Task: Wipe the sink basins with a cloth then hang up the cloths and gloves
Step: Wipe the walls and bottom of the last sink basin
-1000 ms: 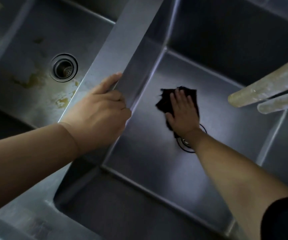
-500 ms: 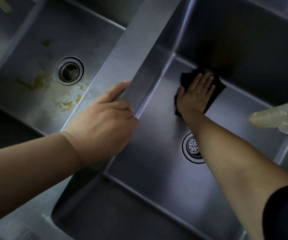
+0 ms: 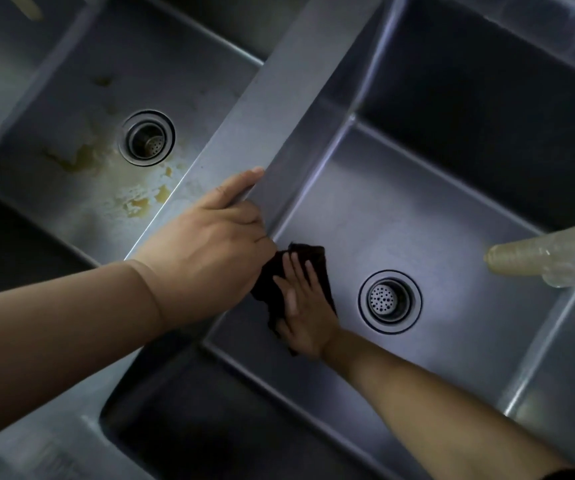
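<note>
Right hand lies flat, fingers straight, pressing dark cloth onto right basin floor, left of the drain. Left hand grips the divider rim, fingers curled over it, just above the cloth

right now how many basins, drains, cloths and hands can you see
basins: 2, left basin, right basin
drains: 2, left drain, right drain
cloths: 1, dark cloth
hands: 2, left hand, right hand
total: 7
</note>
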`<state>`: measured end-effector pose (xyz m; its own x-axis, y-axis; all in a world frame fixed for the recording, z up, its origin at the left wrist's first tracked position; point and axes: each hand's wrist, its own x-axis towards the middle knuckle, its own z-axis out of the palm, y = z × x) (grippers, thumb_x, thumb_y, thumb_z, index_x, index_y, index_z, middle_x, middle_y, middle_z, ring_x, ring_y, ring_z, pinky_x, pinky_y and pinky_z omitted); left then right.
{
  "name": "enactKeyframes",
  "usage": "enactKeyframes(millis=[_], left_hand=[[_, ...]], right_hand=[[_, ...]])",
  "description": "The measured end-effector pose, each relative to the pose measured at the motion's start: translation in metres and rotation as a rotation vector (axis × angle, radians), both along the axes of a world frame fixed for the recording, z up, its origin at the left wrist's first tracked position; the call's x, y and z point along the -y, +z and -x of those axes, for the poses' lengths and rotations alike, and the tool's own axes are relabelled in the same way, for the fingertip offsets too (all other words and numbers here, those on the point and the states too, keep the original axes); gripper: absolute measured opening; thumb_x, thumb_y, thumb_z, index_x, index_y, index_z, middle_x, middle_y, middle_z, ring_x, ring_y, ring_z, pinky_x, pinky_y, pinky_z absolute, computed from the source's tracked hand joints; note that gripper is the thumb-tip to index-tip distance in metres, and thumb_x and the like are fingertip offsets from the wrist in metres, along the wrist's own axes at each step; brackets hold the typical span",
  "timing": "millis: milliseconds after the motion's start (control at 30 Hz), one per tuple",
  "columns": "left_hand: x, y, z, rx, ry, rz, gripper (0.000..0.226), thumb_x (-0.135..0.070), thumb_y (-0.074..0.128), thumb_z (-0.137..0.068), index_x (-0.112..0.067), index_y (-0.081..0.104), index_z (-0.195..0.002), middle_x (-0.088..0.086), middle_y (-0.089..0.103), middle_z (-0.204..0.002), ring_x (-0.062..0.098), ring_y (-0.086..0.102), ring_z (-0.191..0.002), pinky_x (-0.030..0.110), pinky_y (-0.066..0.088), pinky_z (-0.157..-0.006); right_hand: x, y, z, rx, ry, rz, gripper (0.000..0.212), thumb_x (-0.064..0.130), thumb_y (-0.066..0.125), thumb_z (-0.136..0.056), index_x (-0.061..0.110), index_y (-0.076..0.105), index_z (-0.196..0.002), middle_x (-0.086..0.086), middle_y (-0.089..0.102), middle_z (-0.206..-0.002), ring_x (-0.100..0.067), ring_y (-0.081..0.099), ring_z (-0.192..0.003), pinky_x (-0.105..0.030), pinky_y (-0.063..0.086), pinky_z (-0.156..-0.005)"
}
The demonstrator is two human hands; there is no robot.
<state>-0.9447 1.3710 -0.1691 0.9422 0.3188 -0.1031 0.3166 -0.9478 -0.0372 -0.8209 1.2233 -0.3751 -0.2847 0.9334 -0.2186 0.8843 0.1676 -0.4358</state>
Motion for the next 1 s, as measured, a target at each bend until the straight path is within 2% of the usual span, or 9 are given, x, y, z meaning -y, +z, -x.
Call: enactKeyframes(millis=[100, 167, 233, 333, 500, 667, 833, 933, 1000], left_hand=[[0.0, 0.0, 0.0, 0.01, -0.001, 0.013, 0.022, -0.013, 0.046, -0.082, -0.018, 0.059, -0.066, 0.002, 0.06, -0.066, 0.025, 0.062, -0.081, 0.044, 0.014, -0.118], [0.0, 0.0, 0.0, 0.002, 0.003, 0.022, 0.022, -0.014, 0.044, -0.084, -0.017, 0.062, -0.071, 0.002, 0.061, -0.071, 0.024, 0.062, -0.086, 0.044, 0.013, -0.119], [0.0, 0.0, 0.0, -0.002, 0.002, 0.023, 0.023, -0.015, 0.045, -0.085, -0.015, 0.067, -0.081, 0.001, 0.066, -0.081, 0.024, 0.062, -0.094, 0.044, 0.014, -0.118], [0.0, 0.002, 0.0, 0.044, -0.019, 0.04, 0.022, -0.014, 0.052, -0.081, -0.012, 0.071, -0.093, 0.003, 0.069, -0.101, 0.025, 0.06, -0.11, 0.046, 0.024, -0.115], [0.001, 0.003, 0.001, 0.145, 0.054, 0.058, 0.035, -0.012, 0.054, -0.079, -0.008, 0.069, -0.11, 0.008, 0.061, -0.127, 0.028, 0.048, -0.128, 0.045, 0.031, -0.112], [0.003, 0.007, 0.002, 0.18, 0.155, 0.033, 0.049, -0.014, 0.05, -0.078, -0.006, 0.059, -0.125, 0.011, 0.046, -0.143, 0.029, 0.042, -0.133, 0.049, 0.033, -0.11], [0.005, 0.005, 0.002, 0.171, 0.206, -0.02, 0.054, -0.017, 0.047, -0.078, -0.002, 0.055, -0.129, 0.014, 0.04, -0.147, 0.03, 0.038, -0.135, 0.049, 0.031, -0.111], [0.005, 0.006, 0.003, 0.182, 0.221, -0.032, 0.054, -0.018, 0.048, -0.077, 0.0, 0.055, -0.128, 0.017, 0.038, -0.147, 0.032, 0.039, -0.135, 0.05, 0.031, -0.11], [0.004, 0.006, 0.002, 0.183, 0.216, -0.028, 0.054, -0.018, 0.05, -0.075, 0.001, 0.056, -0.126, 0.02, 0.038, -0.147, 0.034, 0.039, -0.135, 0.051, 0.032, -0.11]], right_hand=[[-0.03, 0.002, -0.027, -0.021, 0.078, -0.049, 0.063, 0.018, 0.07, -0.068, -0.004, 0.054, -0.125, -0.026, 0.032, -0.147, -0.039, 0.024, -0.139, -0.053, 0.013, -0.115], [-0.057, 0.003, -0.047, -0.008, 0.045, -0.093, 0.059, 0.013, 0.074, -0.064, -0.004, 0.058, -0.119, -0.026, 0.038, -0.144, -0.041, 0.033, -0.135, -0.055, 0.015, -0.113], [-0.086, 0.004, -0.069, 0.053, -0.028, -0.111, 0.058, 0.012, 0.071, -0.068, -0.003, 0.057, -0.122, -0.023, 0.037, -0.145, -0.039, 0.031, -0.137, -0.051, 0.015, -0.115], [-0.119, 0.006, -0.104, 0.119, -0.118, -0.146, 0.057, 0.011, 0.062, -0.076, -0.001, 0.05, -0.13, -0.019, 0.032, -0.15, -0.033, 0.025, -0.141, -0.043, 0.01, -0.118], [-0.145, 0.006, -0.151, 0.18, -0.319, -0.165, 0.057, 0.014, 0.051, -0.088, 0.005, 0.037, -0.142, -0.014, 0.024, -0.154, -0.026, 0.015, -0.145, -0.034, 0.002, -0.119], [-0.116, 0.009, -0.178, 0.207, -0.446, -0.185, 0.055, 0.013, 0.046, -0.088, 0.001, 0.038, -0.141, -0.02, 0.027, -0.151, -0.032, 0.022, -0.142, -0.041, 0.01, -0.118], [-0.048, 0.009, -0.206, 0.29, -0.67, -0.045, 0.065, 0.027, 0.031, -0.084, 0.0, 0.033, -0.144, -0.022, 0.024, -0.152, -0.034, 0.019, -0.143, -0.048, 0.013, -0.117], [-0.003, 0.018, -0.206, 0.338, -0.837, -0.013, 0.08, 0.046, 0.016, -0.081, 0.002, 0.023, -0.147, -0.021, 0.016, -0.155, -0.036, 0.013, -0.144, -0.049, 0.005, -0.118], [0.007, 0.025, -0.2, 0.292, -0.948, -0.028, 0.087, 0.053, 0.013, -0.077, 0.002, 0.022, -0.147, -0.021, 0.015, -0.155, -0.037, 0.013, -0.143, -0.044, 0.0, -0.115]])
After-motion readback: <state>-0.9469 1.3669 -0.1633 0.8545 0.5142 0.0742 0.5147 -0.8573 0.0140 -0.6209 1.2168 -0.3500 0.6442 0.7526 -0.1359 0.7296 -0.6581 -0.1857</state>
